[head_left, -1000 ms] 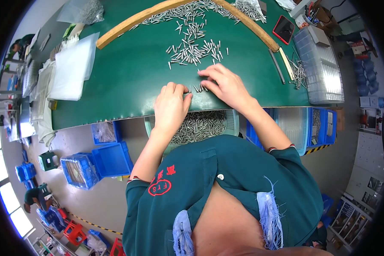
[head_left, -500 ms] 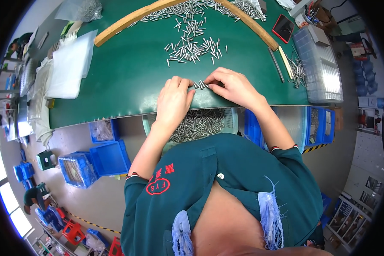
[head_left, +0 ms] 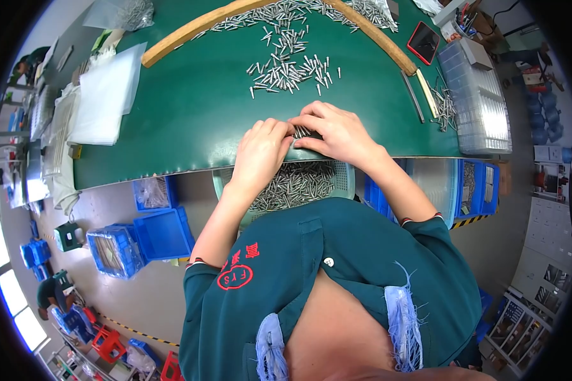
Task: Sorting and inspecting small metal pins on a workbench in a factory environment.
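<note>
- Here's the right hand (head_left: 340, 135), fingers arched and thumb apart from them, bent around a few metal pins (head_left: 302, 132); whether it grips any, I can't tell.
- And the left hand (head_left: 260, 151) meets it from the left, fingers curled together, thumb close by; its fingertips are partly hidden, so no telling what it holds.
- Those pins sit between the two, near the near edge of the green counter (head_left: 190, 120).
- Farther off, a loose pile (head_left: 286, 75) spreads out, trailing toward the wooden strip (head_left: 203, 28) at the far side.
- Below the near edge, a pale green basket (head_left: 347, 181) brims with similar pieces.
- Far right, a phone (head_left: 423, 43); far left, white sheets (head_left: 105, 101).
</note>
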Available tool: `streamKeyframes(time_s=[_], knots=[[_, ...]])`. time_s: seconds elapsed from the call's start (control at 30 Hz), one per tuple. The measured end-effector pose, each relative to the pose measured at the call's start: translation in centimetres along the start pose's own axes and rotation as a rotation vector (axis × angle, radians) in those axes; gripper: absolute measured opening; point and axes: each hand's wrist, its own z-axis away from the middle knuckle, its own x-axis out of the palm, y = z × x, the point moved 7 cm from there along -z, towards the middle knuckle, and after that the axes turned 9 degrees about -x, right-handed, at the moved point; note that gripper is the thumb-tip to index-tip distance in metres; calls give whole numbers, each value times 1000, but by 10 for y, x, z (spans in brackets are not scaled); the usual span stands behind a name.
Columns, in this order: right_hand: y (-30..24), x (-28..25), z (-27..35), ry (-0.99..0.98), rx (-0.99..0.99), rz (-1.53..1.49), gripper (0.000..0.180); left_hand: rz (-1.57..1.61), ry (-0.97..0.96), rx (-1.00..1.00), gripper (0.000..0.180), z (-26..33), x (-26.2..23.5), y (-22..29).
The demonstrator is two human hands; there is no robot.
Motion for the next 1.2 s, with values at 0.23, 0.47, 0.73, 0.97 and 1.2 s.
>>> streamKeyframes(time_s=[0.23,0.47,0.73,0.97,1.2], knots=[[-7,4,3,74,-130,176,22,843,-372,-538,22,38,14,-24],[-22,6,22,-23,-170,92,22,1780,-754,-928,38,67,68,-8],[-33,3,38,-104,-46,-27,26,1842,-798,-879,31,67,82,-7],[-29,3,40,-43,10,-122,32,1417,-723,-797,32,68,74,-1],[-25,1,35,-6,160,-497,39,1154,-644,-562,32,54,41,3]])
